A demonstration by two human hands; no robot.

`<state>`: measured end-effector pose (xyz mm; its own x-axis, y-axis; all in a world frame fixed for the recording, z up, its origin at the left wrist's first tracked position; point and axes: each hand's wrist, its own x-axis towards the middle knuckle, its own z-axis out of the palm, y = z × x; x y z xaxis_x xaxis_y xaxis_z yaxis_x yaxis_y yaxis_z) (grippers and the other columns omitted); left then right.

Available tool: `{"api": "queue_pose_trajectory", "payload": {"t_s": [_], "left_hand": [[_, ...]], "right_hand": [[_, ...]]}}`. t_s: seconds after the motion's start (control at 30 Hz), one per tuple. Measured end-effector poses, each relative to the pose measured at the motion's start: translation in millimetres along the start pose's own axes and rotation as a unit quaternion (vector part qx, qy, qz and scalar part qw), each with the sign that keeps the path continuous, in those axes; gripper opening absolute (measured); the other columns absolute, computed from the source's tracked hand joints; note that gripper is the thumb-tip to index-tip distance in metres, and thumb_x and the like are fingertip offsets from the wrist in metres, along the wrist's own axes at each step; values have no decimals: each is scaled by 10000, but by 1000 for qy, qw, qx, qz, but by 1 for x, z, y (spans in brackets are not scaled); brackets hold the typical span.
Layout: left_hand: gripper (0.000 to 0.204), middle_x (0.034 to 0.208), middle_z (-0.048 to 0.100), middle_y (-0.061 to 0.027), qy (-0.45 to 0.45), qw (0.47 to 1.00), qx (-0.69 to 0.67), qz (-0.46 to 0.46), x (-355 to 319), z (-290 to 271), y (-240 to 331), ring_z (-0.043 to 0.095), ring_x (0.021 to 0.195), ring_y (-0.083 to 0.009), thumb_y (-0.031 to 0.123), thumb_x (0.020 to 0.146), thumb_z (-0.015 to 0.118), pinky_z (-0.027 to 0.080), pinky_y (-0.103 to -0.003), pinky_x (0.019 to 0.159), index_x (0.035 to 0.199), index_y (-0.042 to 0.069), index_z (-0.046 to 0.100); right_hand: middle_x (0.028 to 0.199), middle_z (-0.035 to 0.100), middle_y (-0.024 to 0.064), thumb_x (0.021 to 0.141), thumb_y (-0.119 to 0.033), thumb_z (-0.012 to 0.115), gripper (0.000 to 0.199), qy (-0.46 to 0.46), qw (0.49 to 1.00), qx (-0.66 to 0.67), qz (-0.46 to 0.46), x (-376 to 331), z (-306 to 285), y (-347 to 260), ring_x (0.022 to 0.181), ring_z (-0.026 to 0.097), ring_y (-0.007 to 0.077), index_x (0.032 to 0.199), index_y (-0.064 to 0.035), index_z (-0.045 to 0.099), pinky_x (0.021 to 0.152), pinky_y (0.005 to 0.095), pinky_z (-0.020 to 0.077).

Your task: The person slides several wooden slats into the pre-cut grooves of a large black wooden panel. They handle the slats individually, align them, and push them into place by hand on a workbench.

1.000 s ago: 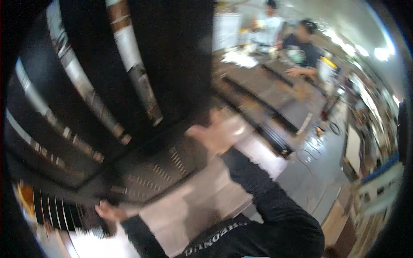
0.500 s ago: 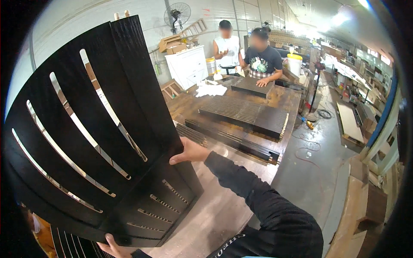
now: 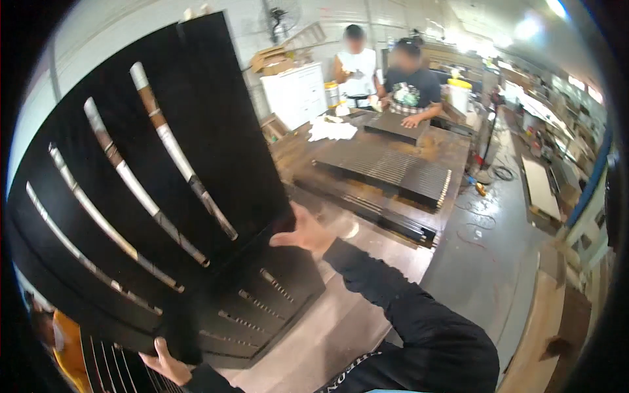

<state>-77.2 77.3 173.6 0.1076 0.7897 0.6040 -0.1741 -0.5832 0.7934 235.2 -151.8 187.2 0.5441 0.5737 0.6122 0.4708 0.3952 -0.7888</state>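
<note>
A large black slatted wooden panel (image 3: 229, 118) stands tilted in front of me, filling the left of the view. Long slots run through its upper part and shorter ones through its lower part. My right hand (image 3: 304, 234) grips its right edge, thumb on the near face and fingers behind. At the lower left edge, my left hand (image 3: 165, 364) holds the same panel with its thumb in front; the other fingers are partly hidden. The panel's lower end is close to a pale worktop (image 3: 308, 334), but I cannot tell whether it touches.
Across the brown table (image 3: 288, 154) lie a dark slatted panel (image 3: 386, 170) and dark strips (image 3: 367, 206). Two people stand behind it, one with a hand on a dark panel (image 3: 395, 128). White cloths (image 3: 332, 129) lie nearby. Cables (image 3: 475, 223) trail over the floor at right.
The whole view has shifted slightly, with the background now farther right. The held panel appears a little higher at its top and farther right at its lower end. Both hands keep their hold.
</note>
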Motion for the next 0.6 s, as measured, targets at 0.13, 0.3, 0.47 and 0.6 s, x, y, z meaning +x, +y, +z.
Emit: {"api": "queue_pose_trajectory", "payload": {"t_s": [0.13,0.3,0.47,0.6], "left_hand": [[543,1155,534,-149,3,998,55,2,-1,-3,2,530,1008,-230,306,804,607,412,-340,904,1215,-11,447],[421,995,583,-134,-28,986,-142,-87,-26,2,20,535,887,-227,105,676,715,459,-359,758,1041,-22,547],[483,956,580,-162,5,990,-89,-113,-30,-20,9,548,794,-231,185,674,747,477,-359,718,1042,-25,516],[517,953,581,-155,-21,994,-84,-66,-49,-9,27,532,832,-231,206,683,737,456,-356,742,1086,-32,516]], "right_hand": [[1200,508,58,627,-124,783,778,-9,996,81,34,-10,3,4,1093,431,135,1281,7,382,976,284,309],[1161,549,76,621,-189,801,718,43,997,39,41,-55,11,47,1051,483,145,1223,-6,455,946,296,359],[1195,521,123,622,-301,795,774,63,990,-32,126,-68,4,5,1107,466,212,1240,-5,434,965,316,343],[1088,588,97,634,-278,791,671,97,985,-66,129,-82,0,7,991,531,158,1164,13,501,901,287,395]]}}
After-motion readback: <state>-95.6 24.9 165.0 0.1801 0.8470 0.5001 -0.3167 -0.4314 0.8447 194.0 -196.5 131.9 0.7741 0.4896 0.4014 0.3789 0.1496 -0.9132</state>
